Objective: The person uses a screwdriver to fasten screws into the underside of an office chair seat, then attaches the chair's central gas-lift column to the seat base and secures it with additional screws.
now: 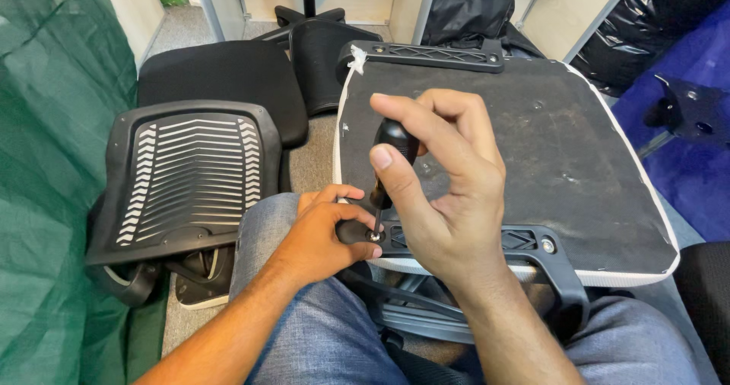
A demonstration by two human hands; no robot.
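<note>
An upturned chair seat (578, 149) with a black underside and white rim rests on my lap. My right hand (445, 195) grips a black-handled screwdriver (391, 157), held upright with its tip on a screw (375, 236) in the black plastic armrest bracket (532, 242) at the seat's near edge. My left hand (323, 233) pinches the bracket's end right beside the screw. A second screw (547, 245) shows further right on the same bracket.
A ribbed black chair back (186, 176) lies on the floor at left, with a black seat cushion (220, 77) behind it. Green fabric (46, 164) fills the left side. Another armrest bracket (426, 54) sits on the seat's far edge. Blue sheeting (699, 164) lies at right.
</note>
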